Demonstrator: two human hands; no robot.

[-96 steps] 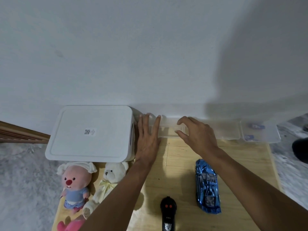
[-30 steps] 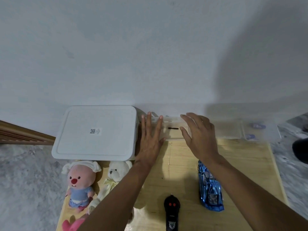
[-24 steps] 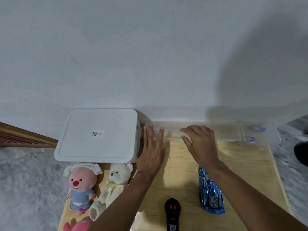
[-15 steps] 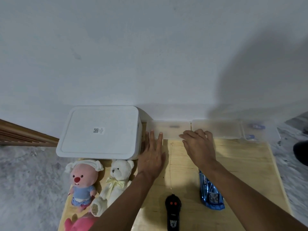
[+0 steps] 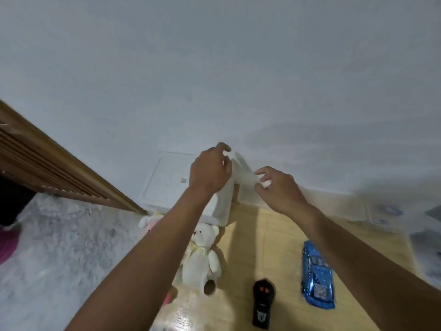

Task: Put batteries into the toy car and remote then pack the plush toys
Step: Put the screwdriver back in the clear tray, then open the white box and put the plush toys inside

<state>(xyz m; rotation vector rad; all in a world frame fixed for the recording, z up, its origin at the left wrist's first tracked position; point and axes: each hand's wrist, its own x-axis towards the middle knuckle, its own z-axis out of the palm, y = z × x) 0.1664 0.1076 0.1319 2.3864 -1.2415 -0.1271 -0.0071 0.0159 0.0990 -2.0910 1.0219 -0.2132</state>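
Toy car (image 5: 316, 274): blue, glossy, lying on the wooden table (image 5: 267, 237), nose pointing toward the wall (image 5: 214, 68); well apart from both hands, on the near right part of the tabletop.

Remote (image 5: 262, 303): black, with two red buttons, lying on the table just left of the toy car, not touching it.

White plush bear (image 5: 200, 254): lying on its back, left of the remote and farther left of the car, at the table's left edge; partly covered by the left forearm.

Pink plush toy (image 5: 150, 222): only a sliver shows behind the left forearm, left of the bear; details cannot be told.

Clear lid (image 5: 245, 173): translucent, tilted up, far beyond the toy car near the wall; blurred. Left hand (image 5: 210, 170) grips its upper left end with curled fingers, pinching the edge. Right hand (image 5: 279, 189) pinches its lower right edge between thumb and fingertips.

Clear shallow box (image 5: 250, 197): under the raised lid, at the table's far edge; contents cannot be told.

White lidded bin (image 5: 171, 180): left of the clear box, against the wall, a small code label on top.

Further clear containers (image 5: 381, 211): along the far edge, beyond and right of the car, blurred.
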